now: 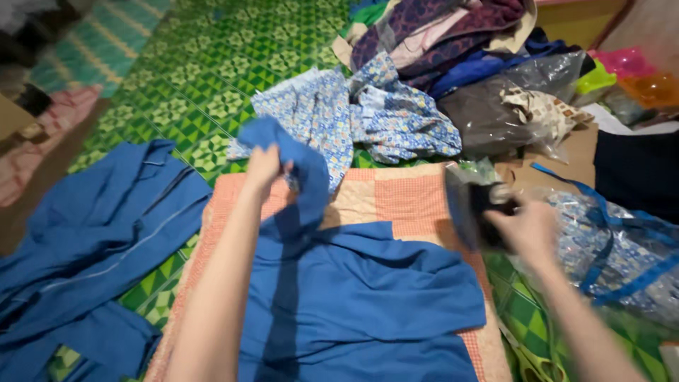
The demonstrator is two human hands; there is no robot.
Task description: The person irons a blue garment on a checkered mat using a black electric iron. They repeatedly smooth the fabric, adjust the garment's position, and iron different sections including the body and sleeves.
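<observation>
A blue garment (368,297) lies spread over an orange checked cloth pad (410,198). My left hand (265,166) grips a bunched part of this blue garment and lifts it above the pad's far left corner. My right hand (527,230) is at the pad's right edge, shut on the dark handle of a clothes iron (470,205). The iron is blurred and raised just off the pad.
Another blue garment (92,233) lies crumpled on the green patterned mat (205,78) at left. A blue floral cloth (368,113) and a heap of clothes (453,35) sit beyond the pad. Clear plastic bags (622,262) lie at right.
</observation>
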